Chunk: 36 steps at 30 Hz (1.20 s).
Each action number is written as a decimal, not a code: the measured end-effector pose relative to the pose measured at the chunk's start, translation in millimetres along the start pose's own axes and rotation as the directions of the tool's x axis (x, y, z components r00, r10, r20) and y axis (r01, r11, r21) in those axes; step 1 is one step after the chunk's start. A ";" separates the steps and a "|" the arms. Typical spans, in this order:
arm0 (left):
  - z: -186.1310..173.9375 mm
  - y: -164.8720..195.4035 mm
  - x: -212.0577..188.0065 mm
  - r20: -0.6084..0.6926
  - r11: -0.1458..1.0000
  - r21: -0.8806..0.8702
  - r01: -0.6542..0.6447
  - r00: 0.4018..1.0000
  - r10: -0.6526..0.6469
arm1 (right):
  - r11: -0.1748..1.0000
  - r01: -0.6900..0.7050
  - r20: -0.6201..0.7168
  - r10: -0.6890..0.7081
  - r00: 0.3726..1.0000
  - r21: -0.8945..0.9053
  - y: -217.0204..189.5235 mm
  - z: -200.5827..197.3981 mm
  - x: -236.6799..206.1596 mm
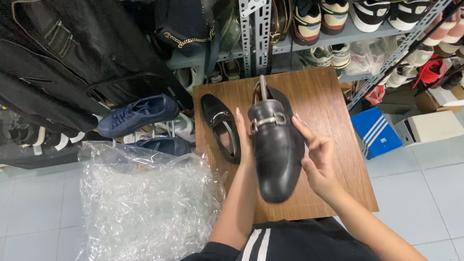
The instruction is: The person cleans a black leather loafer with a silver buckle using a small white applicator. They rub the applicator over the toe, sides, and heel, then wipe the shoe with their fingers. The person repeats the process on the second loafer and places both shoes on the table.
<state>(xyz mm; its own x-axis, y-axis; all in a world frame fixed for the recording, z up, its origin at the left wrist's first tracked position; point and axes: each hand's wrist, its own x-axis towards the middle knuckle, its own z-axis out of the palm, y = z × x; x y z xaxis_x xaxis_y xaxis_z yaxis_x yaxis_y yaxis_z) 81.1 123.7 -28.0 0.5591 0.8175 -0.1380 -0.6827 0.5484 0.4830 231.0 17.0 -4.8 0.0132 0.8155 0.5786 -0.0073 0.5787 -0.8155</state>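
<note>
A black leather loafer (275, 146) with a metal bar across its top is held up over the small wooden table (323, 101), toe pointing toward me. My left hand (244, 146) grips its left side, mostly hidden behind the shoe. My right hand (316, 158) holds its right side, fingers spread along the leather. A shoe tree handle sticks out of the heel end. The matching black loafer (220, 126) lies on the table just left of the held one.
A large clear plastic bag (146, 203) sits on a stand at my left. A blue sneaker (138, 113) rests beyond it. Metal shelves (257, 21) with several shoes stand behind the table. A blue shoebox (375, 130) and a white box (429, 127) lie on the tiled floor at right.
</note>
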 end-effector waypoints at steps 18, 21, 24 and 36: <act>-15.5 40.8 -27.9 -0.006 0.939 0.343 0.035 0.999 -0.035 | 0.966 0.077 0.063 -0.063 0.996 -0.248 -26.8 34.2 12.3; -12.5 36.7 -20.3 0.112 0.953 0.268 -0.140 0.987 0.114 | 0.877 0.150 0.137 -0.097 0.986 -0.457 -44.9 41.3 9.3; -7.8 32.0 -17.1 0.147 0.926 0.255 -0.277 0.958 0.246 | 0.836 0.282 0.271 -0.168 0.948 -0.471 -52.3 45.6 1.6; -28.3 12.9 -19.2 0.068 0.993 -0.099 -0.065 0.995 0.072 | 0.620 0.668 0.581 -0.385 0.717 -0.413 -10.6 15.2 -4.1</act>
<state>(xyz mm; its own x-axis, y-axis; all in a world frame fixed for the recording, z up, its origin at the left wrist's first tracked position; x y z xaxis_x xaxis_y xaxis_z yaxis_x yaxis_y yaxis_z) 48.2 120.0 -43.6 0.5394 0.8409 -0.0441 -0.7605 0.5090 0.4032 215.8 7.6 1.6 -0.5690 0.3654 0.7367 0.4168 0.9004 -0.1248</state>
